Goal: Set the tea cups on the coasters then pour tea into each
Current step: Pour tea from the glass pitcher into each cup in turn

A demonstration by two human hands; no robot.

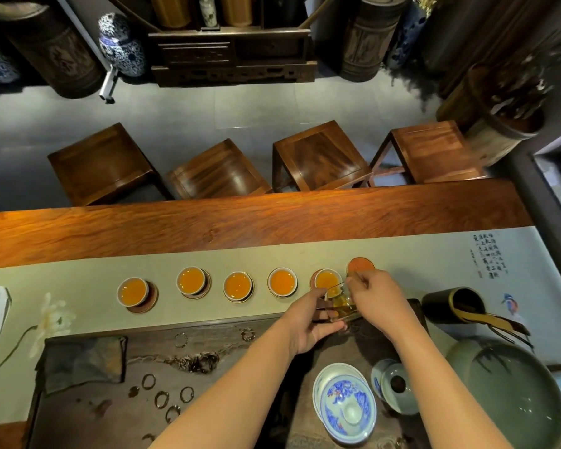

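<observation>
Glass pitcher sits tipped between my hands over the fifth cup, left hand curled round its base, right hand pinching the rim. Five cups in the row hold tea on coasters; one coaster sits bare.

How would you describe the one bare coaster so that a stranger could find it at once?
Follow the pale runner along the wooden table to the row of white cups of amber tea. At its right end, just beyond the right hand, lies the orange-red coaster: the only one carrying no cup.
</observation>
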